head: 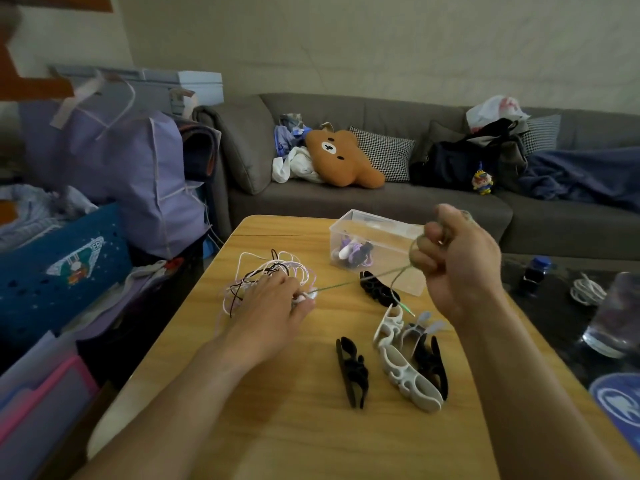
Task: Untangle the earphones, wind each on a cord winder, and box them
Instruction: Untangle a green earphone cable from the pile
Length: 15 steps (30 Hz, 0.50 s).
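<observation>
the right hand point(460, 261) is up off the table, fingers point(424, 259) curled in around a green cord point(349, 284), which looks looped about them, though the coil is half hidden behind the knuckles so i can't say how many turns. from there the cord runs taut, down and to the left, to the left hand point(277, 299), which rests low on the table point(277, 427) and pinches something small and white at its fingertips, likely the earbud end of that cord. so the cord's long axis lies slantwise between the two hands, high at the right and low at the left, and a short loose tail with a green plug point(410, 310) hangs below the right hand. the left hand sits right at the edge of the tangle point(270, 271) of white, pink and black cords, touching it, and that's the snag: the green one seems nearly free, but its left end is still beside the heap. nearer the person lie the winders point(408, 375), white and black, in a loose cluster under the right forearm, with one black winder point(353, 372) apart to the left and another just in front of the box point(349, 223). the clear box stands behind the right hand, with a few wound sets already inside. the right hand is closer to winders and box alike.
</observation>
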Motion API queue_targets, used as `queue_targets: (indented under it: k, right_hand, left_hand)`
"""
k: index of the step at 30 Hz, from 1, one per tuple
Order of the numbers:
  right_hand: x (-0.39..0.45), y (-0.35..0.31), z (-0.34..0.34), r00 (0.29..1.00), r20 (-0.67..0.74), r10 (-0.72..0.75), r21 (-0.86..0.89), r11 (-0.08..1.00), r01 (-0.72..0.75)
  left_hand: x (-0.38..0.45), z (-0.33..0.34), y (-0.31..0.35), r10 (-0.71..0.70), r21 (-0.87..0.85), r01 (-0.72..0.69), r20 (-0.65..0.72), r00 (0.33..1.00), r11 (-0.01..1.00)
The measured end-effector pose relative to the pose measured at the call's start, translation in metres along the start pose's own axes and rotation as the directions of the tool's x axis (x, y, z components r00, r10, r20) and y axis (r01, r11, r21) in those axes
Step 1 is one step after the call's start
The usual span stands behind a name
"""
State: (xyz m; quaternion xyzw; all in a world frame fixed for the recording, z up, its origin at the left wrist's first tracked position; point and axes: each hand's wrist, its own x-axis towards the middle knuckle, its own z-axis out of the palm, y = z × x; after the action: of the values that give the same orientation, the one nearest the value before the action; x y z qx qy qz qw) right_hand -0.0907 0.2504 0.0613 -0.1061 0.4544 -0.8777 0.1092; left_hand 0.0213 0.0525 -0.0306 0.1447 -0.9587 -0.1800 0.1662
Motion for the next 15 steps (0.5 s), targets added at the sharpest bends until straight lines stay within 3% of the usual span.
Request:
queue_targets:
  k: [2, 4, 6, 7, 10, 12, 15]
  right_hand:
    - [-0.002, 0.005, 0.000, 0.999, 0.042, 0.012, -0.424, 0.906, 0.007]
    - [-0.010, 0.012, 0.003, 0.985, 0.153, 0.085, -0.788, 0.612, 0.069]
    - [-0.018, 0.023, 0.010, 0.933, 0.285, 0.218, -0.908, 0.374, 0.189]
    - [-0.021, 0.029, 0.013, 0.896, 0.335, 0.292, -0.920, 0.306, 0.245]
    - [-0.026, 0.043, 0.018, 0.852, 0.374, 0.365, -0.920, 0.264, 0.290]
    - [-0.025, 0.040, 0.018, 0.869, 0.357, 0.342, -0.915, 0.317, 0.251]
    - [-0.026, 0.032, 0.018, 0.837, 0.433, 0.335, -0.873, 0.385, 0.298]
  left_hand:
    - [0.000, -0.003, 0.002, 0.001, -0.081, -0.008, -0.081, 0.997, 0.997]
    - [-0.001, -0.006, 0.004, 0.025, -0.177, -0.051, -0.145, 0.989, 0.983]
    - [-0.002, -0.008, 0.007, 0.063, -0.231, -0.100, -0.163, 0.985, 0.968]
    - [-0.003, -0.009, 0.008, 0.082, -0.236, -0.122, -0.173, 0.982, 0.964]
    - [-0.005, -0.009, 0.008, 0.132, -0.258, -0.194, -0.238, 0.962, 0.947]
    - [-0.006, -0.010, 0.007, 0.121, -0.282, -0.198, -0.269, 0.955, 0.939]
    - [-0.010, -0.010, 0.011, 0.129, -0.285, -0.222, -0.309, 0.942, 0.932]
